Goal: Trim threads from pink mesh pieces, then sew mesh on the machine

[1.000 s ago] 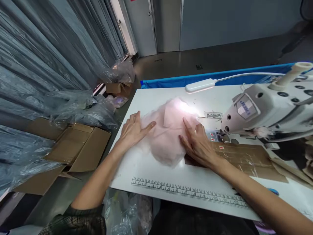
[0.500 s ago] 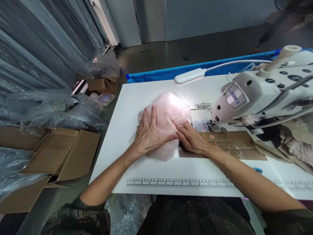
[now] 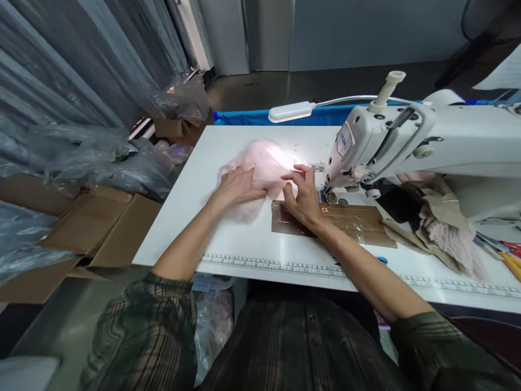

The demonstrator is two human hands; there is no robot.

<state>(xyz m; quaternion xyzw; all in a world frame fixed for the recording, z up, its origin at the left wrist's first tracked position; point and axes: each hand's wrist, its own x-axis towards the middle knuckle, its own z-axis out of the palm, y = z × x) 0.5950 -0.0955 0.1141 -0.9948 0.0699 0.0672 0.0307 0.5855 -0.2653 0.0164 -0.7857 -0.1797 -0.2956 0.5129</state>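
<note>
A fluffy pale pink fabric piece lies on the white sewing table, lit by the lamp. My left hand rests on its near left part with the fingers curled over the fabric. My right hand is at the fabric's right edge, thumb and fingers pinching it, just left of the needle area of the white sewing machine.
A brown taped cardboard sheet lies on the table under the machine head. A lamp hangs over the fabric. Folded beige and dark fabrics pile at the right. Open cardboard boxes and plastic bags stand on the floor at left.
The view has shifted back and right. Both hands have drawn the pink fabric together; my right hand has risen from flat to a pinch at its edge near the needle.
</note>
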